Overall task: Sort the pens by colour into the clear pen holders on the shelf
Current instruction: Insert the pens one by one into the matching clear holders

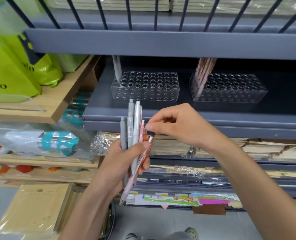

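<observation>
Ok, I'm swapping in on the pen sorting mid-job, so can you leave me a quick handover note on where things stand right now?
Left hand: grip shut on a mixed bundle of pens, grey and pink.
Right hand: fingertips pinching at the top of a pink pen in the bundle; not yet pulled out.
Left holder: one pale grey pen in its left end.
Right holder: a cluster of pink pens in its left end.
Done: both colours started.
Left: the whole handheld bundle, pink to the right holder, grey to the left.
</observation>
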A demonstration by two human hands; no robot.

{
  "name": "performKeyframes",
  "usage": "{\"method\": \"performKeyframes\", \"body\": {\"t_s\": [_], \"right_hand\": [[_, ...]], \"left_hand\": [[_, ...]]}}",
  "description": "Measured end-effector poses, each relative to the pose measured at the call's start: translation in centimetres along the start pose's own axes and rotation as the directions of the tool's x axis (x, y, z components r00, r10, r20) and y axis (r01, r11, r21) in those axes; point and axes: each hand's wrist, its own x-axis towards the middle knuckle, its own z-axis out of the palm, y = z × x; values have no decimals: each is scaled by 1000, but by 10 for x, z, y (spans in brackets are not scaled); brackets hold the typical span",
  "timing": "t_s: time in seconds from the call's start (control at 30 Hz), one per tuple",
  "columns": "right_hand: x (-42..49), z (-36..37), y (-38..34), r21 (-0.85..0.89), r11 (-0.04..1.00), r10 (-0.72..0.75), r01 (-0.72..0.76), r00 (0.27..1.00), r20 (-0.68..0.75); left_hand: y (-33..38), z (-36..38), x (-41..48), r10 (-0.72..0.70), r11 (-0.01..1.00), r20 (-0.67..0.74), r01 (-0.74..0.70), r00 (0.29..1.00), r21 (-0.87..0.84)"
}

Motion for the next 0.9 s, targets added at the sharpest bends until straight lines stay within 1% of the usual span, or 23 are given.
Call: {"method": "performKeyframes", "body": {"t_s": [0.13,0.2,0.33,0.47,0.57,0.7,0.77,0.83,0.9], "right_hand": [[0,0,-2,-24,1000,15,-15,1000,12],[-2,-3,0,14,999,31,-31,999,-11],[-9,-14,8,153,986,87,-69,990,-112],[-16,-26,17,185,977,140,-106,973,-182],[-18,-35,22,231,966,170,-113,955,-245],[-19,-47,28,299,947,215,-121,927,-306],[-20,-56,29,366,927,225,-86,906,-358],[-21,-65,28,475,880,230,-16,889,-397],[-24,-72,28,557,830,227,19,901,-369]], "left_hand": [[1,3,2,-13,1000,52,13,999,-4],[1,7,4,-27,999,62,28,998,-27],[1,21,10,-53,997,95,58,994,-55],[3,39,18,-68,995,88,74,994,-70],[4,53,24,-32,997,83,38,996,-72],[3,66,29,-32,997,90,38,995,-70],[2,70,29,-32,997,99,39,995,-65],[-1,74,29,-33,998,94,37,995,-43],[-3,78,28,-24,999,90,26,996,-24]]}}
